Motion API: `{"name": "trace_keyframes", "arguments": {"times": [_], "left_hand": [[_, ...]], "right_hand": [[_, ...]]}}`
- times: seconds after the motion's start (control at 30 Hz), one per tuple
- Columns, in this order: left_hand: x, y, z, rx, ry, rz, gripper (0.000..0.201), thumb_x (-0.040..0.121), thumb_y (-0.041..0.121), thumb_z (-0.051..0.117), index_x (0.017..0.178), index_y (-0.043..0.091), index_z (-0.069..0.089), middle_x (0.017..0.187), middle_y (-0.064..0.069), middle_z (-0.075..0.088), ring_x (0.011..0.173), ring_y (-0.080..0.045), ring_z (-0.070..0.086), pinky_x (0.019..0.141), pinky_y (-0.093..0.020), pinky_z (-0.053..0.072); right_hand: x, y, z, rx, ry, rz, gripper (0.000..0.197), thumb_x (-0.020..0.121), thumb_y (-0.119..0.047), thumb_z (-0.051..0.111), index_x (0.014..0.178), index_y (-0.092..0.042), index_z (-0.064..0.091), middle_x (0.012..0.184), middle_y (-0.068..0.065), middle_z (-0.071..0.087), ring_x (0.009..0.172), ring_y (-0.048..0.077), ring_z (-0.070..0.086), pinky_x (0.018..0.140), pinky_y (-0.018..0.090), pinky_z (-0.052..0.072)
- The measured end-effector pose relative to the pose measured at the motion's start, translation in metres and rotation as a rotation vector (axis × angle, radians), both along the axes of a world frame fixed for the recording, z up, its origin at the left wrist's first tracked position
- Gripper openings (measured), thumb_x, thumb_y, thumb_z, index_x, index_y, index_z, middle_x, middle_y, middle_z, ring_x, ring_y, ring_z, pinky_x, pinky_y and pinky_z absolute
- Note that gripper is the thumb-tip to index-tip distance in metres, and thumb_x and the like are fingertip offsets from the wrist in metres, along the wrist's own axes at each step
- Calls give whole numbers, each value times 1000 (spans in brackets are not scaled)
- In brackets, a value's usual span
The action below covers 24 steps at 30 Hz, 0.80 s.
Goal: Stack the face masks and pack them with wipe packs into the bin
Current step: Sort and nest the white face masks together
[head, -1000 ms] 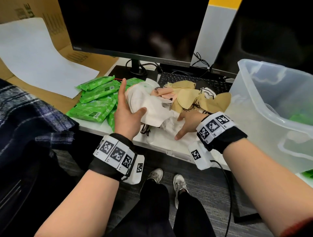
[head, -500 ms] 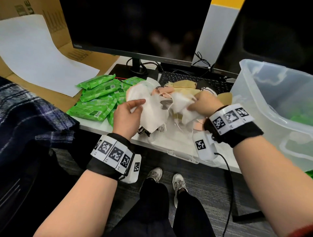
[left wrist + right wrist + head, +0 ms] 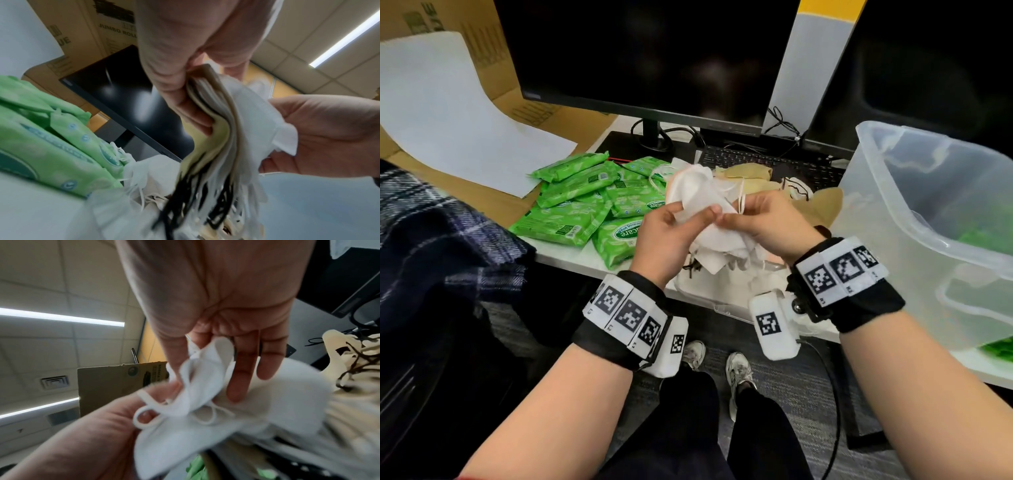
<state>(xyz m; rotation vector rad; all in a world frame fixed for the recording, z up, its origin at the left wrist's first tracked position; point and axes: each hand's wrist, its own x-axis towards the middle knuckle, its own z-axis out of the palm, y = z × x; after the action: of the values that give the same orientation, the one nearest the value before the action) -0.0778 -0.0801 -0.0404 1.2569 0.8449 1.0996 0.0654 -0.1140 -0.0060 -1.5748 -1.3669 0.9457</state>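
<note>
My left hand grips a stack of folded face masks, white and tan, with ear loops hanging down; the left wrist view shows the stack pinched between thumb and fingers. My right hand pinches a white mask against that stack from the right. More loose tan and white masks lie on the desk behind the hands. Green wipe packs are piled to the left. The clear plastic bin stands at the right with something green inside.
A monitor and a keyboard stand behind the masks. White paper lies on cardboard at the left. A plaid garment hangs at the near left. The desk edge runs below the hands.
Both hands have lifted and come together over the desk edge. The right hand brought a white mask from the pile to the stack in the left hand.
</note>
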Motion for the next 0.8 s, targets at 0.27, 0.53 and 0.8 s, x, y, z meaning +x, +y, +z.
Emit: {"name": "trace_keyframes", "arguments": {"times": [0.27,0.53,0.8], "left_hand": [[-1,6,-5,-1,31,120,31,79,-3,67,109,-1,62,106,-15,66,88,-20,63,85,-32,52],[-7,9,-15,181,-10,89,69,75,-12,64,117,39,46,124,14,50,117,-16,52,94,-33,49],[-3,5,-9,58,100,33,22,86,8,53,80,20,70,87,-2,68,90,-17,62,81,-30,48]], "right_hand": [[7,-3,-2,52,-44,-189,24,85,-11,51,79,1,70,65,2,65,68,16,55,60,17,43],[20,0,9,341,-52,-395,14,67,-12,71,59,-24,71,72,0,71,78,18,66,83,39,54],[-16,-10,16,360,120,46,12,82,5,61,75,-1,67,58,-4,68,60,8,64,67,18,52]]}}
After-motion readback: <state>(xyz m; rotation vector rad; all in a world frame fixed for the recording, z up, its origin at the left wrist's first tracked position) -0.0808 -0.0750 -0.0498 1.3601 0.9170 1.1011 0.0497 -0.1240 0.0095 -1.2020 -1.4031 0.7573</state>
